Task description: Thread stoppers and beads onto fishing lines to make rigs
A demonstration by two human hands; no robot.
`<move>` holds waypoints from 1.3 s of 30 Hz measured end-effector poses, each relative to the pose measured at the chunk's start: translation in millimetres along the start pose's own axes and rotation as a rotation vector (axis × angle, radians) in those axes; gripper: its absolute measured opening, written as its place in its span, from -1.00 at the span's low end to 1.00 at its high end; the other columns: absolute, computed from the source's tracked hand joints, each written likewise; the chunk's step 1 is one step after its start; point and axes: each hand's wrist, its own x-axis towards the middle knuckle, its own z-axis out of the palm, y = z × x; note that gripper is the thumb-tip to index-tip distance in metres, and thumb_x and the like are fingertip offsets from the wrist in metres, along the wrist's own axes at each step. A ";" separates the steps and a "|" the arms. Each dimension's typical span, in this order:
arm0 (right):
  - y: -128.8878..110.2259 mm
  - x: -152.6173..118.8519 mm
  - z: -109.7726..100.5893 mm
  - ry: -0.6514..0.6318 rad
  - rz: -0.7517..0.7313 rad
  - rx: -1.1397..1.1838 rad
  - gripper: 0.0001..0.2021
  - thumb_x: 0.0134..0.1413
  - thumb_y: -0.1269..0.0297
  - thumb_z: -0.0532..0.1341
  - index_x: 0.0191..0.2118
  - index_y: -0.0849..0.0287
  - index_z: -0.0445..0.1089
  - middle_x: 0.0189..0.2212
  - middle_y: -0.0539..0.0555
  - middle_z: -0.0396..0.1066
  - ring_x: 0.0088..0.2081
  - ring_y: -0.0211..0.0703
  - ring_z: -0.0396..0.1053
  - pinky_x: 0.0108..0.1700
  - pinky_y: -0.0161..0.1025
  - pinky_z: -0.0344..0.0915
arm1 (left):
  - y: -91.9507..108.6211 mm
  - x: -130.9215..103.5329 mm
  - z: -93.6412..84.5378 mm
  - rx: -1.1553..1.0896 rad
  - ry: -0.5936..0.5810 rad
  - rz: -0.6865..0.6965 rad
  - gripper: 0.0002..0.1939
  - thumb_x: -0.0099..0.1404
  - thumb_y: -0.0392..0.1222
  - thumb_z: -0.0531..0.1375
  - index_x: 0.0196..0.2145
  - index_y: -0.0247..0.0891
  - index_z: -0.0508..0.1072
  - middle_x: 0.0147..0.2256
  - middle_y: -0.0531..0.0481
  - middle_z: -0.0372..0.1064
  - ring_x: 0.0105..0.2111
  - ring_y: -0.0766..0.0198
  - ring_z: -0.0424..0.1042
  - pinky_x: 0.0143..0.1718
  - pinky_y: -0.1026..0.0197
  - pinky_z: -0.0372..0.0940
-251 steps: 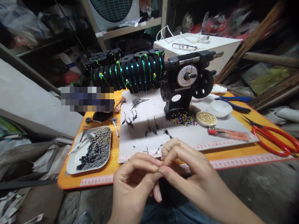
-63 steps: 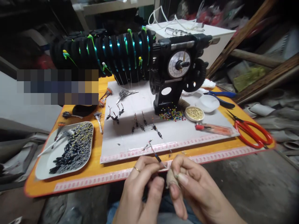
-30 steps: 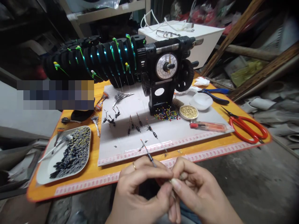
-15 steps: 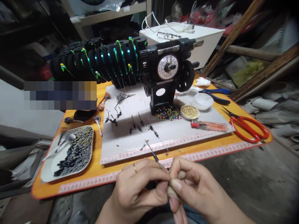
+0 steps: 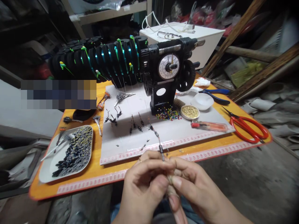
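Head view: the black-sleeved line (image 5: 160,149) is pointing forward from the nearer, pinching left hand (image 5: 142,183), beside the closed right hand (image 5: 198,183).

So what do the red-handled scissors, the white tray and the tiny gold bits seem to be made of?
Scissors: dark blades, probably steel, narrowing to a point; smooth, glossy red handles, likely plastic or plastic-coated.
Tray: probably moulded plastic, judging by its smooth white surface and rounded corners, though enamel is possible.
Gold bits: bright glints suggest metal, but metallic-coated plastic or glass could look similar.
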 end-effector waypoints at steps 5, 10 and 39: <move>2.4 0.0 3.3 0.023 0.038 0.042 -0.64 0.24 -0.02 0.29 -0.31 0.19 0.27 -0.61 -0.05 0.40 -0.74 -0.46 0.26 -0.67 -0.53 0.19 | -8.9 -5.9 11.1 -0.483 0.059 -0.293 -0.86 0.31 -0.11 0.35 -0.34 -0.21 0.57 -0.57 0.10 0.42 -0.71 0.53 0.23 -0.69 0.51 0.17; 5.6 0.7 5.4 0.033 0.019 0.064 -0.64 0.19 -0.01 0.32 -0.30 0.18 0.27 -0.62 -0.08 0.39 -0.75 -0.49 0.20 -0.68 -0.54 0.19 | -3.3 -2.1 23.2 -0.642 0.204 -0.294 -0.84 0.27 -0.14 0.39 -0.39 -0.24 0.55 -0.62 0.18 0.30 -0.67 0.58 0.08 -0.61 0.56 0.12; -4.5 -18.1 -1.0 -0.010 -0.609 -1.127 -0.74 0.18 0.64 0.06 -0.27 0.15 0.39 -0.51 -0.02 0.35 -0.46 -0.28 0.31 -0.38 -0.35 0.29 | 3.6 8.3 11.2 -0.513 0.249 -0.351 -0.77 0.21 -0.12 0.44 -0.38 -0.28 0.51 -0.66 0.21 0.27 -0.69 0.59 0.17 -0.66 0.60 0.09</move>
